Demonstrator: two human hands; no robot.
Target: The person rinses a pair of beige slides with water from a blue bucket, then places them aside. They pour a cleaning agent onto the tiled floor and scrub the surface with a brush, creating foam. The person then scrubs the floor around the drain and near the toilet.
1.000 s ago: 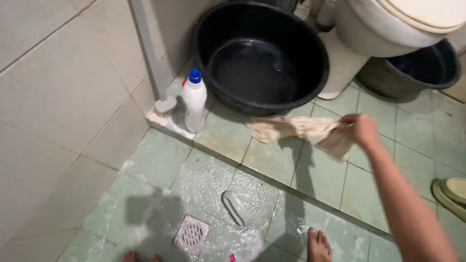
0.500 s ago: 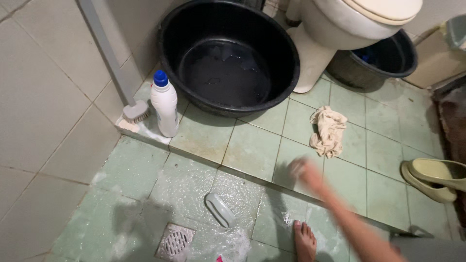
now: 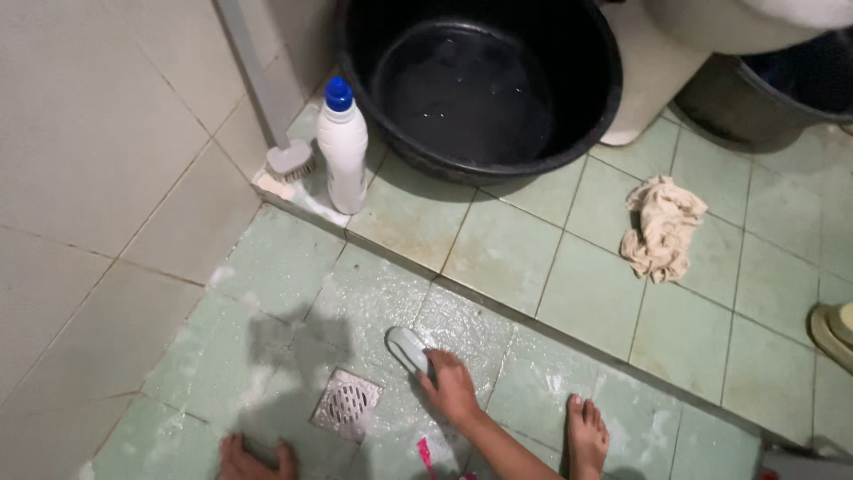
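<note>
My right hand (image 3: 451, 388) is closed over the near end of a grey scrub brush (image 3: 404, 347) that lies on the wet, foamy green floor tiles (image 3: 293, 267). A metal floor drain (image 3: 346, 404) sits just left of the hand. My bare right foot (image 3: 586, 436) stands to the right of it, and my left foot's toes (image 3: 258, 460) show at the bottom edge. A crumpled beige rag (image 3: 662, 227) lies apart on the raised tiles at the right. My left hand is out of view.
A white bottle with a blue cap (image 3: 342, 147) stands on the step edge beside a small brush (image 3: 289, 162) and a metal pole. Behind are a large black basin (image 3: 480, 80), a toilet base (image 3: 649, 71) and a dark bucket (image 3: 764, 98). A slipper (image 3: 833, 333) lies at the right.
My right hand let go of the rag on the raised tiles, came down toward me and closed on the scrub brush. The view moved closer to the floor.
</note>
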